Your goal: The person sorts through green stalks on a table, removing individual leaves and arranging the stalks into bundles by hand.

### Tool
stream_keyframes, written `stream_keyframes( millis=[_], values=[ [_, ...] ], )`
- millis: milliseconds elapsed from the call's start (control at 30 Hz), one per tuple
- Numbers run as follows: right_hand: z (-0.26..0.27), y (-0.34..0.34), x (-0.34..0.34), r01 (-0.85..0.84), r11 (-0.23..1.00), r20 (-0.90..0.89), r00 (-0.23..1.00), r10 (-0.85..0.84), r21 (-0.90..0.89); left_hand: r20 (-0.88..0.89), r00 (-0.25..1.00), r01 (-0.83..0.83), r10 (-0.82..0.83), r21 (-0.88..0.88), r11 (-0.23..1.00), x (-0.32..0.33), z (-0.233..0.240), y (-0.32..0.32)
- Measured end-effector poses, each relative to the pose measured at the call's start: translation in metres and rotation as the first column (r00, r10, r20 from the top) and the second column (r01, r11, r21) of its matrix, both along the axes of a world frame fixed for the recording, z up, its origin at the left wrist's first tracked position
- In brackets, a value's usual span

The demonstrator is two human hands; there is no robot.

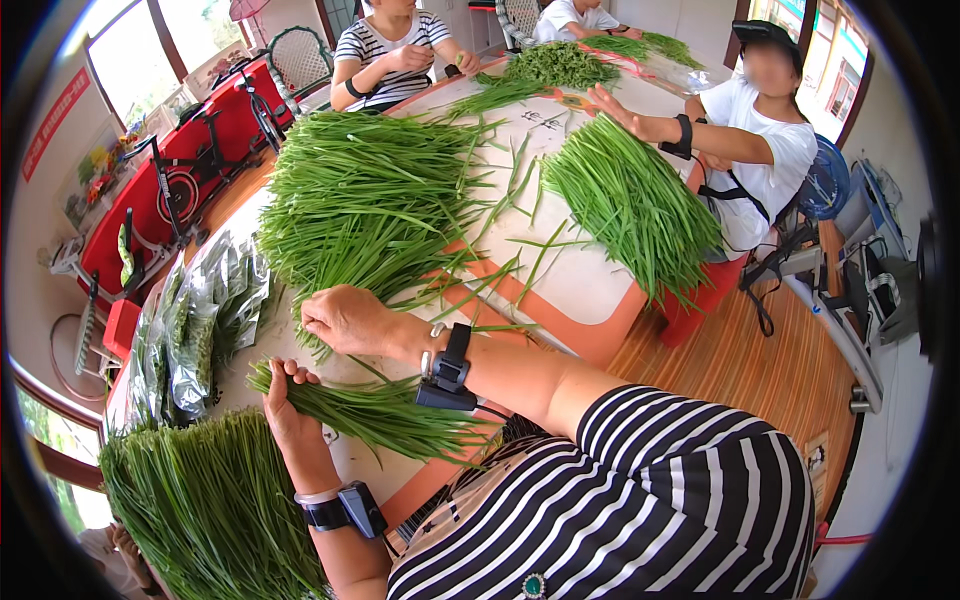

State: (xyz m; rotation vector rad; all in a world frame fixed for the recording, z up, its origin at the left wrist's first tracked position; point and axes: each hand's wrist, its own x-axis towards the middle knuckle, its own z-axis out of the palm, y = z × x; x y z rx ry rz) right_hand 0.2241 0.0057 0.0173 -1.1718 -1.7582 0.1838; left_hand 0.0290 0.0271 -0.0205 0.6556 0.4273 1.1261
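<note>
My left hand (289, 409) is closed around a bunch of green garlic chives (382, 412). The cut ends stick out past my fingers, and the leaf tips trail towards my striped shirt. Just beyond it, my right hand (349, 319) is bent with its fingers curled at the near edge of a large heap of chives (367, 202). Its fingertips are turned away, so whether they pinch a stalk is hidden. A second dense stack of chives (202, 502), cut ends up, stands beside my left forearm. Both of my wrists wear black strapped devices.
Clear plastic bags of greens (202, 322) lie at the table's left. Across the white and orange table (585, 292), a person in a cap (765, 142) touches another chive pile (630, 210). Two more people sit at the far side, near a leafy heap (562, 66). Loose stalks are scattered between.
</note>
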Motion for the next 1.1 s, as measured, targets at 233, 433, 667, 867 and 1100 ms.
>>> stream_keyframes(
  millis=[233,433,667,867,1100],
  values=[
    [0.011,-0.023,0.016,0.021,1.000,0.035,0.999,-0.021,-0.007,0.041,0.999,0.030,-0.027,-0.052,0.998,-0.012,-0.010,0.009],
    [0.013,-0.055,0.023,-0.008,1.000,0.151,0.988,0.011,-0.020,0.003,0.998,0.062,-0.062,-0.059,0.996,-0.015,-0.014,0.012],
    [0.024,-0.120,0.103,0.372,0.919,0.280,0.875,-0.394,0.130,-0.015,0.999,0.037,-0.039,-0.105,0.994,-0.014,-0.012,0.010],
    [0.036,-0.222,0.194,0.781,0.613,0.398,0.530,-0.749,0.114,0.013,0.995,0.104,-0.103,-0.085,0.991,-0.010,-0.016,0.018],
    [0.044,-0.208,0.221,0.786,0.615,0.213,0.612,-0.762,-0.062,-0.069,0.997,0.031,-0.037,-0.085,0.996,-0.014,-0.017,0.013]
  ],
)
